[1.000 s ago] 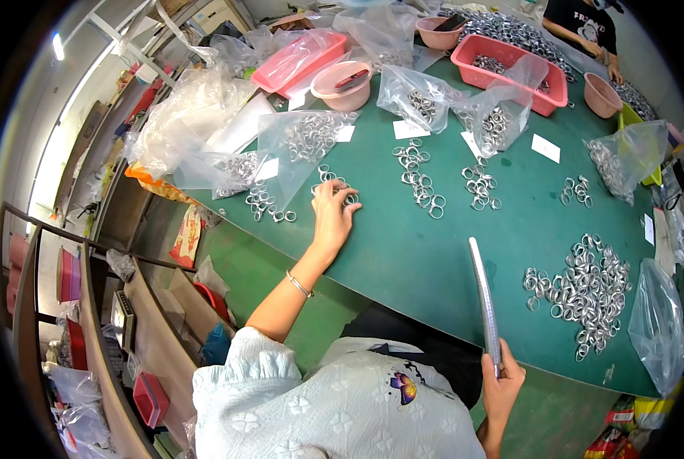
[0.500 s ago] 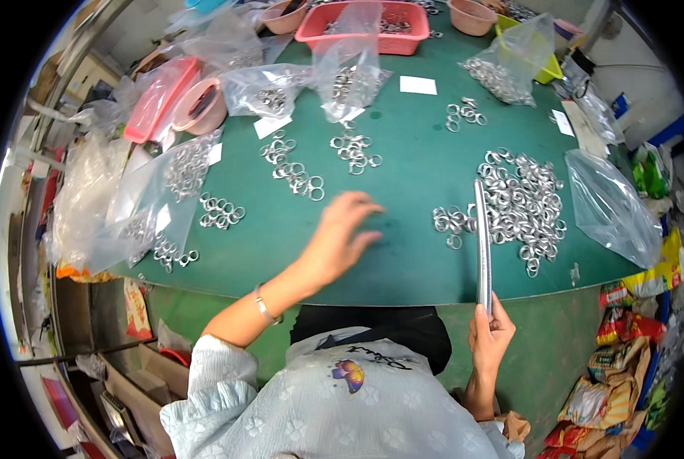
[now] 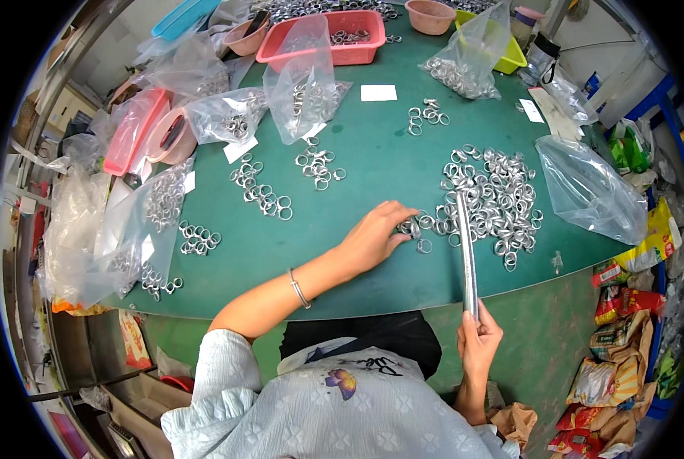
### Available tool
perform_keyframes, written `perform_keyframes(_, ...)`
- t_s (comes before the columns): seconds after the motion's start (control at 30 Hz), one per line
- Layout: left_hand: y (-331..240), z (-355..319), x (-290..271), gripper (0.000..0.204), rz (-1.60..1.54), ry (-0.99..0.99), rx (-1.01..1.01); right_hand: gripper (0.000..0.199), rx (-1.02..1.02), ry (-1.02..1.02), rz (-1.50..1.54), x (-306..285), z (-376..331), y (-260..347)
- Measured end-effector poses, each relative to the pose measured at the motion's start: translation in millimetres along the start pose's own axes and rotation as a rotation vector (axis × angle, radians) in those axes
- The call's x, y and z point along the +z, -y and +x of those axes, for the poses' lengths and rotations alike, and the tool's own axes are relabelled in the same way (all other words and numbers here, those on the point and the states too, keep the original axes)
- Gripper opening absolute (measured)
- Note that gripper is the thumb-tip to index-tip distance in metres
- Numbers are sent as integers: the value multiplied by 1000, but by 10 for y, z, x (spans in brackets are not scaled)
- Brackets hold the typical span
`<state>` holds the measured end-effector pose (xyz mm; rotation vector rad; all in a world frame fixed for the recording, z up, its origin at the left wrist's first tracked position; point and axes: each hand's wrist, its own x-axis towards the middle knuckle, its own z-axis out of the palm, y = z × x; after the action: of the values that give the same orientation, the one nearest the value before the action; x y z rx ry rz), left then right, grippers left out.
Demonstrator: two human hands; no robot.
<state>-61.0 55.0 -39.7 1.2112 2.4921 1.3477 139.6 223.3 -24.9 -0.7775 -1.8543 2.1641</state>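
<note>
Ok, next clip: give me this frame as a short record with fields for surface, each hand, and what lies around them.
surface: green table
left hand: stretched out over the table, fingertips on a few metal rings at the near edge of the big ring pile
right hand: gripping the lower end of a metal rod that points away across the pile
around: smaller ring clusters, clear plastic bags of rings, an empty-looking clear bag, red tray, white paper slip
</note>
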Motion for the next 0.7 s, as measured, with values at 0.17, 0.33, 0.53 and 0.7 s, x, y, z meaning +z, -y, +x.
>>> perform_keyframes(0.17,-99,-9,-23,37,88,-25,-47,35,-13,22,1,17,10,-51)
perform_keyframes(0.33,-135,-10,-154,38,-162,-140,-217,36,4,42,-29,13,-30,-49)
perform_keyframes(0.53,-47,-215,-285,20,-827,-206,-507,37,-29,158,-124,-8,-54,-148)
perform_keyframes(0.7,-138,-379,-366,21,-797,-282,-598,31,-120,256,-355,68,-93,-36)
